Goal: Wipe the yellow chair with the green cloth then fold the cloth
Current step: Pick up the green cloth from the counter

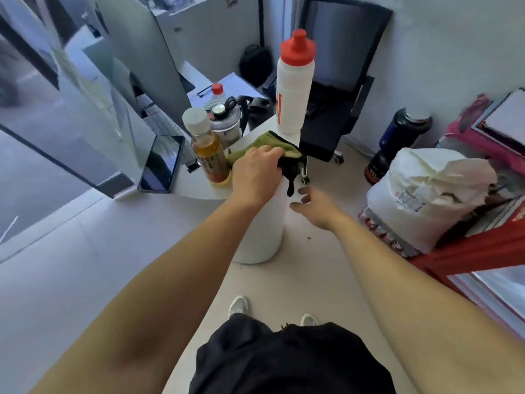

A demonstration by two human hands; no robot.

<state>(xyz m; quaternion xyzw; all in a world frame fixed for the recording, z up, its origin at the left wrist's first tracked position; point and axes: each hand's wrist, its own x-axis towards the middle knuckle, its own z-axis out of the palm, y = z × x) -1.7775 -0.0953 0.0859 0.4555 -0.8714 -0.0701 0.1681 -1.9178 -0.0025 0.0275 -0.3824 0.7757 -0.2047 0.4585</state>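
The green cloth (pixel 265 141) lies bunched at the front corner of the white desk (pixel 193 184), with a black part of it hanging over the edge. My left hand (pixel 255 173) lies on top of it, fingers curled round the cloth at the desk's edge. Just right of and below that corner, my right hand (pixel 314 207) hovers with its fingers loosely bent and holds nothing. No yellow chair is in view.
On the desk stand a white bottle with a red cap (pixel 294 89), an amber drink bottle (pixel 208 150), a clear jug and a phone (pixel 163 163). A black office chair (pixel 335 81) stands behind. On the right are a dark flask (pixel 397 140), a white bag (pixel 426 194) and a red rack (pixel 468 251).
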